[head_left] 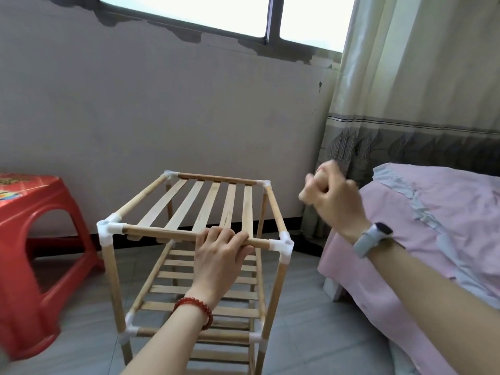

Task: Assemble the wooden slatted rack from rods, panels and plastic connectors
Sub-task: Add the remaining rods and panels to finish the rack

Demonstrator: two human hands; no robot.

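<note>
rack point(189, 212) of pale wood stands upright on the grey tiled floor point(297, 307), between a red plastic stool point(40, 253) on its left and a bed with a pink cover point(433, 239) on its right, near the wall under a window point(216, 12). its frame is round wooden rods joined at the corners by white plastic connectors point(108, 228); each connector takes rods from several directions. the top shelf has five flat slats point(205, 204) running from the near rod to the far rod, evenly spaced with gaps between them. the far top rod point(216, 179) looks darker brown than the others. four upright rods drop from the top corners to a second set of connectors lower down, and below the top more slatted shelves show, their slats seen through the gaps; how many levels there are cannot be told, since the lower part runs out of view.

the left hand point(219, 255), with a red bead bracelet point(194, 309) on the wrist, holds the near top rod point(162, 233) right of its middle, fingers curled over it. the right hand point(330, 196) is raised in the air just right of the rack, apart from it, closed into a fist and somewhat blurred; nothing shows in it. a grey watch point(373, 239) sits on that wrist. a patterned curtain point(405, 104) hangs behind the bed.
</note>
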